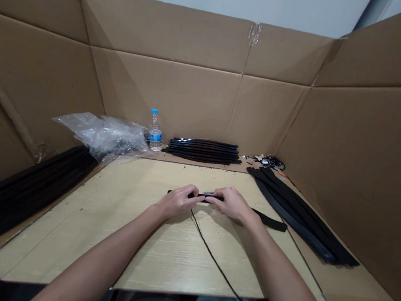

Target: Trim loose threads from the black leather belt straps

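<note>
A long black strip point(269, 221) lies across the middle of the table, its right end reaching past my right wrist. My left hand point(179, 200) pinches the strip near its left end. Close beside it, my right hand point(232, 203) also grips the strip, and the thumbs almost meet over it. Just beyond the fingertips shows a small grey pointed metal piece point(208, 193); its kind is too small to make out. From beneath my left hand a thin black cord point(211, 254) runs over the table's front edge towards my lap.
Cardboard walls point(165, 85) enclose the table point(97, 235) on three sides. At the back stand a water bottle point(156, 136), crumpled clear plastic point(116, 135) and a stack of black strips point(204, 151). More dark strips lie left point(24, 194) and right point(303, 216), near tangled wires point(273, 162).
</note>
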A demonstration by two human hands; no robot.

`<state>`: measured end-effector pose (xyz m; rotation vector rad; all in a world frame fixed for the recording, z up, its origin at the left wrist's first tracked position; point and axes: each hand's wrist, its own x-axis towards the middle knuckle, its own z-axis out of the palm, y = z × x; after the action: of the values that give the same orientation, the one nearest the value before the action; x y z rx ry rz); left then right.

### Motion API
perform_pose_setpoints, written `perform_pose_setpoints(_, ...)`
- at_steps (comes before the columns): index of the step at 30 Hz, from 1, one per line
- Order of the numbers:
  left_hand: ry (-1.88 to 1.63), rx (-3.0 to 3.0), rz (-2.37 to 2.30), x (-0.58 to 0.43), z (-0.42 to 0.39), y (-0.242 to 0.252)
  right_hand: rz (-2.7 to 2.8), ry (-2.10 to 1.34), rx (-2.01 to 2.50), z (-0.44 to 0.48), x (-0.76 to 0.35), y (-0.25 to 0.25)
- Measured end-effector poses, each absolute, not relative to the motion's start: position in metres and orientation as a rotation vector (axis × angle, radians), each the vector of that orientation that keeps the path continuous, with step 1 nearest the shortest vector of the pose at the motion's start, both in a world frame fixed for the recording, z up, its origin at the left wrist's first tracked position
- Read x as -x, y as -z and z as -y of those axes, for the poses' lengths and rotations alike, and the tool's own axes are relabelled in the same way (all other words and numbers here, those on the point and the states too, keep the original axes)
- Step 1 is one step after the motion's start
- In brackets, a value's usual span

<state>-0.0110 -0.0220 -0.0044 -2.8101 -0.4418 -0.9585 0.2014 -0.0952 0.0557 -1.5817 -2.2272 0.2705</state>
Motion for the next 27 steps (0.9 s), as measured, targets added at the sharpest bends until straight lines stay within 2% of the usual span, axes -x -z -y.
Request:
perform_pose_setpoints(14,1.294,2.803,0.736,0.021,0.016,-0.016,2.146,0.152,1.872,0.091,-0.208,-0.053)
perform_pose_setpoints(21,1.674,2.716,0.92,0.044,0.003,-0.028,2.175,0.281,1.756,0.093,-0.208,-0.052)
perform_pose_setpoints(27,1.838,2.809,0.942,0.052,0.003,-0.041,2.13,0.35,1.66,0.091,-0.215,-0.051)
